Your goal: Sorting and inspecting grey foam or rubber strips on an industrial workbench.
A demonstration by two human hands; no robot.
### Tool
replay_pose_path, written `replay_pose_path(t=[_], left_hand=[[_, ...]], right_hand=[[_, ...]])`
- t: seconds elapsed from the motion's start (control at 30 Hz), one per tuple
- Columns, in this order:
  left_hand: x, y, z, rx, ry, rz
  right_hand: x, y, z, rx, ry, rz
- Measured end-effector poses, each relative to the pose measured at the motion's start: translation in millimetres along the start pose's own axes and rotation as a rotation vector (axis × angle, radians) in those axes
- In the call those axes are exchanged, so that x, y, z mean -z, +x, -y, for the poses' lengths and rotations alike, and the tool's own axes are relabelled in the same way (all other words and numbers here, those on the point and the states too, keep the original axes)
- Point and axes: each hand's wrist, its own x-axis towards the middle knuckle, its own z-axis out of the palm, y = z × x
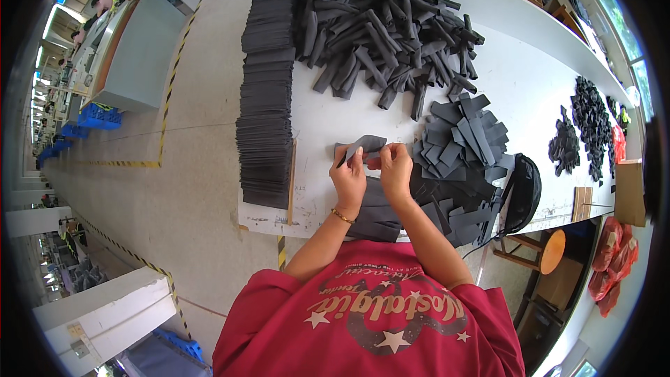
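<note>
Above the white table (314, 115), both my hands are closed on one dark grey fabric piece (371, 142), which looks bent or partly folded. My left hand (348, 176) pinches its left part, thumb on top. At its right end my right hand (396, 167) grips with fingertips pressed together. Flat dark pieces (379, 211) lie on the table below my hands. Just right of my right hand is a loose heap of flat dark strips (460, 141). Farther off lies a big pile of rolled or folded dark pieces (384, 35).
A long, neat row of stacked dark pieces (266, 98) lines the table's left edge, with a wooden strip (292, 181) beside it. On the right are a black bag (523, 194), small black piles (592, 126) and a cardboard box (630, 192). A round stool (553, 251) stands below.
</note>
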Motion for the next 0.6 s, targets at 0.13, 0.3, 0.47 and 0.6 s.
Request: replay_pose_path(t=[0.13,0.3,0.47,0.6], left_hand=[[-2,1,-5,0.042,0.027,0.036],[-3,-1,-4,-0.063,0.071,0.074],[-1,8,0,0.023,-0.031,0.065],[6,17,0,0.218,-0.092,0.111]], right_hand=[[-2,0,0,0.035,-0.058,-0.046],[1,10,-11,-0.029,-0.010,-0.076],[-1,3,2,0.038,0.422,-0.009],[12,11,6,-0.090,0.466,0.172]])
